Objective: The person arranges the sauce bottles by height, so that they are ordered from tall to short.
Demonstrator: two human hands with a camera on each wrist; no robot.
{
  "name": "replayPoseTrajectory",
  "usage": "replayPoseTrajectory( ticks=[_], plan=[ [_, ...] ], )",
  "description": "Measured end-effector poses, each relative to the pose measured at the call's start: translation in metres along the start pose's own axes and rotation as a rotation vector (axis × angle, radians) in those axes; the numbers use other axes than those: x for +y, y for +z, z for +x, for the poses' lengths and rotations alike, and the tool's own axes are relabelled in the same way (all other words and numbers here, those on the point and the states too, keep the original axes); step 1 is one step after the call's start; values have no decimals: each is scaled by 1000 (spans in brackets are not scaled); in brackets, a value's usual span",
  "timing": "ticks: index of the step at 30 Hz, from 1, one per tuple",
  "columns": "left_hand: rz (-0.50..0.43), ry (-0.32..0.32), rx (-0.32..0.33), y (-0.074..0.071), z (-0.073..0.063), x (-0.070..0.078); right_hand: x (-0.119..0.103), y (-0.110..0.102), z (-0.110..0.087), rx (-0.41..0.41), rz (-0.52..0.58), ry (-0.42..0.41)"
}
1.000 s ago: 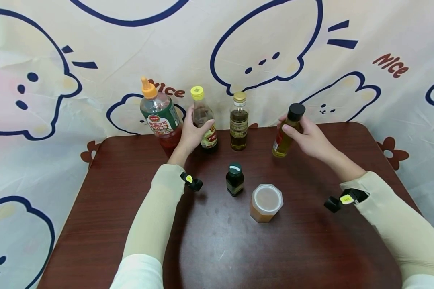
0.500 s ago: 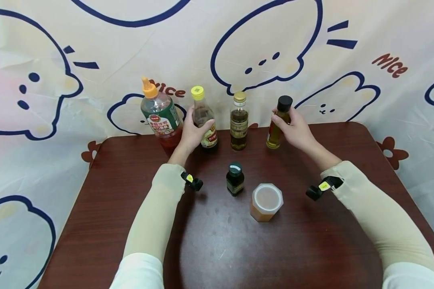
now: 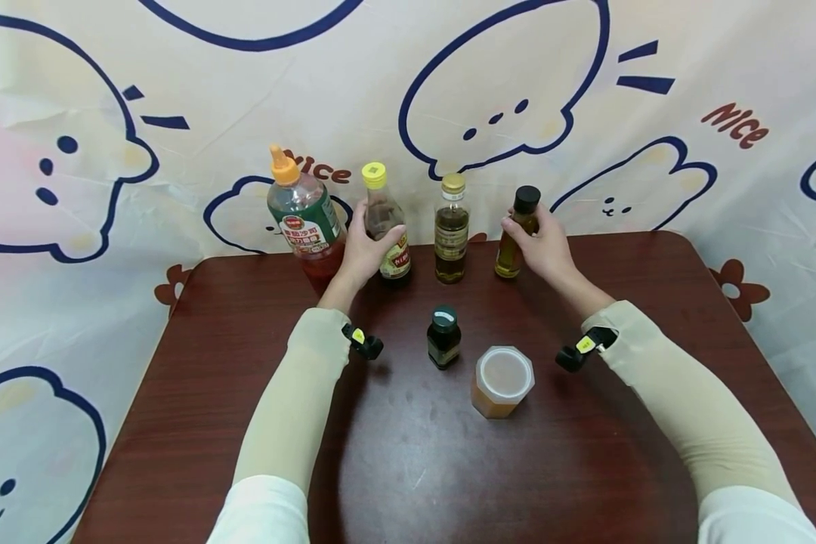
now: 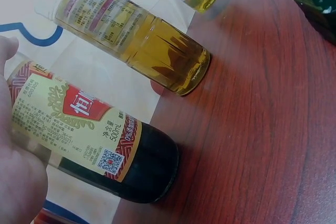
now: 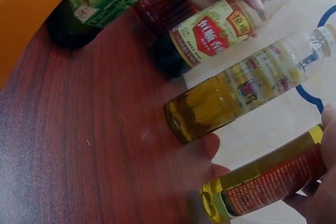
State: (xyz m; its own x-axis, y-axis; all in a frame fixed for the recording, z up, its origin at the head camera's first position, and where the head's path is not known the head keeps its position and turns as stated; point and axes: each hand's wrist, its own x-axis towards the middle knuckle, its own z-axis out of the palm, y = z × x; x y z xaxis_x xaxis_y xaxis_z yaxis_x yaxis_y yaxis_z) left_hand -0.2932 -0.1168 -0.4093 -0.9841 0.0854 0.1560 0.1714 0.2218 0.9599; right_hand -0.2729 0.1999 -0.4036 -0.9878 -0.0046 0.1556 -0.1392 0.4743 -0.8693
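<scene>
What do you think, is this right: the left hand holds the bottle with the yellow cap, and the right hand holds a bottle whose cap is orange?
Not quite: the right hand holds a black-capped bottle; the cap is not orange, as the head view shows. The left hand does hold the yellow-capped bottle.

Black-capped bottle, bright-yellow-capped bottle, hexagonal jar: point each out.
Black-capped bottle [image 5: 270,181]: right wrist view, on its red label.
Bright-yellow-capped bottle [image 4: 92,132]: left wrist view, on its label.
Hexagonal jar [image 3: 504,380]: head view, on its lid.
</scene>
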Motion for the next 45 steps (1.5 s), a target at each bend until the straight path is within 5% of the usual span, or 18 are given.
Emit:
replayPoseTrajectory(
  ticks=[26,34,45],
  plan=[
    [-7,18,4,1,2,-3,15,23,8,195,2,-60],
    [4,2,-5,0,-19,34,16,29,7,258,-69,-19],
    [-8,23,-1,0,-19,32,15,33,8,295,-79,-11]
  ],
)
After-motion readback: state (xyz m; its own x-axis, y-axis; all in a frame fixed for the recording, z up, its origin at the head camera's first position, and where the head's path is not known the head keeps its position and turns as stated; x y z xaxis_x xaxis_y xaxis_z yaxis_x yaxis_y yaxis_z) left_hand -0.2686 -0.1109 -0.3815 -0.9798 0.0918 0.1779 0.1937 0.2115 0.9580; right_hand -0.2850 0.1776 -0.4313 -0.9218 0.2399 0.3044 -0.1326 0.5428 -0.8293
